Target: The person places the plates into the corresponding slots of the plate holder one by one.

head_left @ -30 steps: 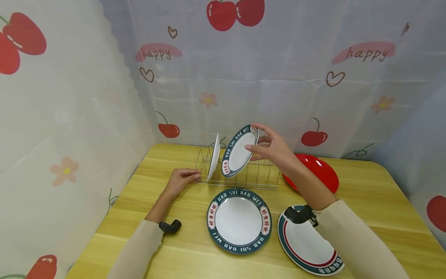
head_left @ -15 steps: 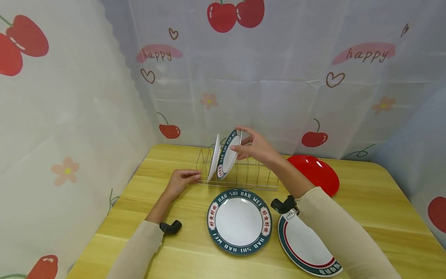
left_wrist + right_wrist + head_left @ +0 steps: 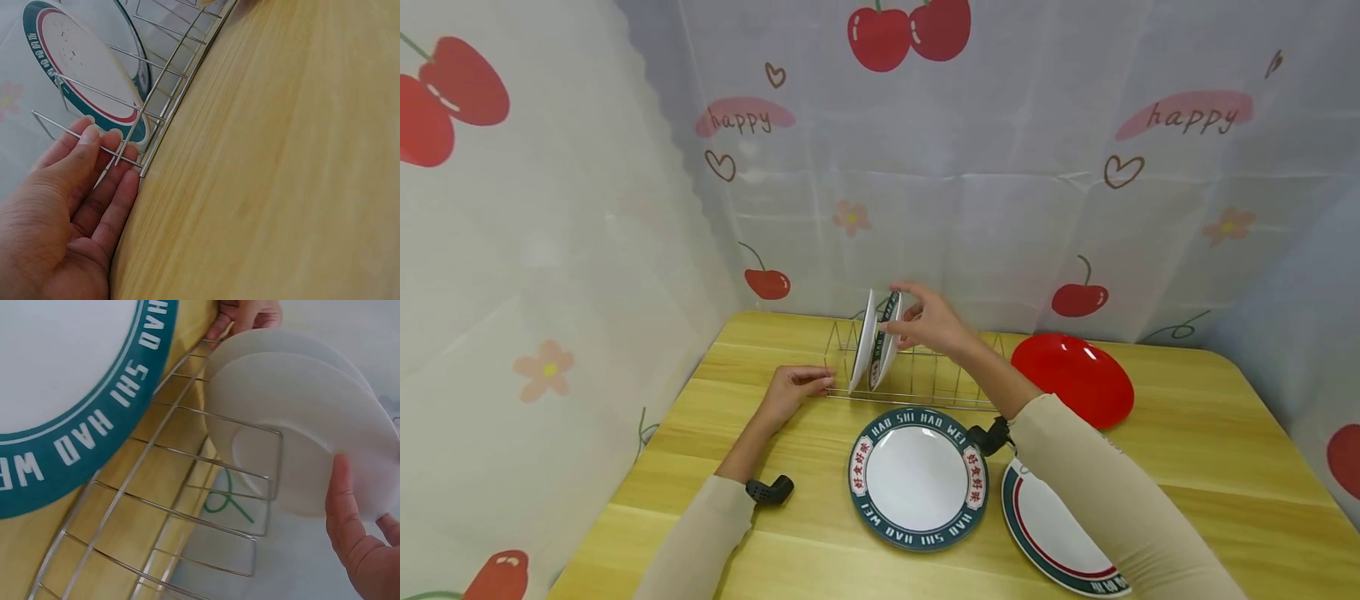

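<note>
My left hand (image 3: pixel 790 396) pinches the left end of the wire dish rack (image 3: pixel 925 403); in the left wrist view the thumb and fingers close round its end wires (image 3: pixel 128 134). My right hand (image 3: pixel 928 321) holds a white plate with a dark green lettered rim (image 3: pixel 889 350) by its upper right edge. That plate stands nearly upright in the rack, leaning slightly right. Just left of it another plate (image 3: pixel 862 346) stands in the rack; the left wrist view shows its green rim and red ring (image 3: pixel 87 69). The right wrist view shows the held plate's plain back (image 3: pixel 300 394) and fingers on it.
A large green-rimmed plate (image 3: pixel 917 479) lies flat in front of the rack. To its right lies a plate with a red ring (image 3: pixel 1060 525), partly under the right sleeve. A red plate (image 3: pixel 1075 379) sits right of the rack. A printed curtain (image 3: pixel 992 225) hangs behind.
My right hand has moved left and slightly down, bringing the plate beside the racked one and turning it more edge-on. My left hand has stayed at the rack's end.
</note>
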Demonstrator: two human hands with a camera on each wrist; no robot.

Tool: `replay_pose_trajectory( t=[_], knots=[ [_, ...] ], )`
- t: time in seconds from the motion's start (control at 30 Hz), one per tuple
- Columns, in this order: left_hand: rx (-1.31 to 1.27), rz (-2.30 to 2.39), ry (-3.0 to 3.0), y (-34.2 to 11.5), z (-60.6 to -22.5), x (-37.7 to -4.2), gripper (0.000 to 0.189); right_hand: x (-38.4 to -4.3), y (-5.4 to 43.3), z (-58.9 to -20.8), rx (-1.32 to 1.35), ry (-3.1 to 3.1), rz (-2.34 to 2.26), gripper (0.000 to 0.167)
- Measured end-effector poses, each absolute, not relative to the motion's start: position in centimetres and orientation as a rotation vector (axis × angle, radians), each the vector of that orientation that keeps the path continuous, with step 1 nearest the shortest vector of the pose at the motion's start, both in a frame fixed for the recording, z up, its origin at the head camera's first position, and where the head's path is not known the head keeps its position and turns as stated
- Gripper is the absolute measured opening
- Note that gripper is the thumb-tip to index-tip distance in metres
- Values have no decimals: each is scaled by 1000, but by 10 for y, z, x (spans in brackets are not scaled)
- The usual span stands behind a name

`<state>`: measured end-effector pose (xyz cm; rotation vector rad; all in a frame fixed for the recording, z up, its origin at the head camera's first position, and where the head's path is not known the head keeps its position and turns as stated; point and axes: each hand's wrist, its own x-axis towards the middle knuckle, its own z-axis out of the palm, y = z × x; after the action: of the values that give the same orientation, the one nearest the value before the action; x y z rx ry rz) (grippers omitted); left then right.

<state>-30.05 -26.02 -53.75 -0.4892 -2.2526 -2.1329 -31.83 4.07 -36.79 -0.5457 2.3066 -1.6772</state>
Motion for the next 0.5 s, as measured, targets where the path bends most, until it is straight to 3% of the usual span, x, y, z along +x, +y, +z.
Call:
replay_pose_trajectory(
  t=[0.5],
  knots=[
    [-479, -2101, -2266, -259, -540, -302, 24, -314, 46, -380, -662, 2313, -1611, 77]
  ],
)
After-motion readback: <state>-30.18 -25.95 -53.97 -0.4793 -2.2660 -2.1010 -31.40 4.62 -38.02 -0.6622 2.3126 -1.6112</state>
